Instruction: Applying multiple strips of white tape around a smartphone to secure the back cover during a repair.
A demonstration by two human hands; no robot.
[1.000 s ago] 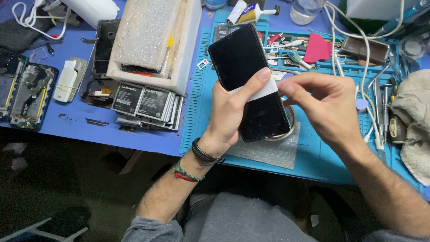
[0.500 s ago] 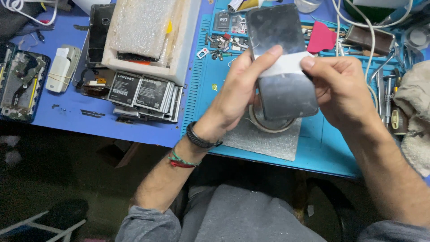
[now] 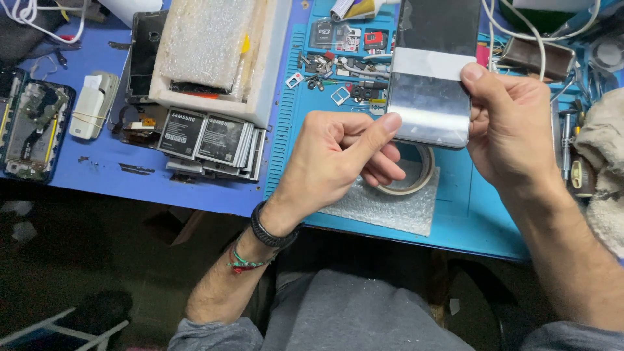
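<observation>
Closest to the camera are the lap in grey cloth and the two forearms, the left one with a black band and a thread bracelet at the wrist. The left hand (image 3: 341, 159) is loosely curled, index finger stretched out so its tip rests on the left edge of the phone (image 3: 432, 78), probably steadying it. The right hand (image 3: 510, 127) pinches the phone's right edge, thumb on the front, the other fingers hidden behind. The phone is held up above the mat (image 3: 455, 214), not lying on it, tilted so the glass catches light. It's a flat dark slab, glossy, with a pale band of film or tape across the middle.

Under the hands sit a scrap of bubble wrap (image 3: 383, 208) and a tape roll (image 3: 413, 179), soft stuff to lay glass on, I'd guess. The mat is ribbed teal rubber, with small trays further back full of screws and small parts (image 3: 338, 49).

Left of that, on the blue table (image 3: 97, 162), there's a fanned row of flat batteries (image 3: 211, 140), a white foam tray (image 3: 214, 52) with bubble-wrapped stuff in it, and an opened phone (image 3: 29, 127) with its board showing.
</observation>
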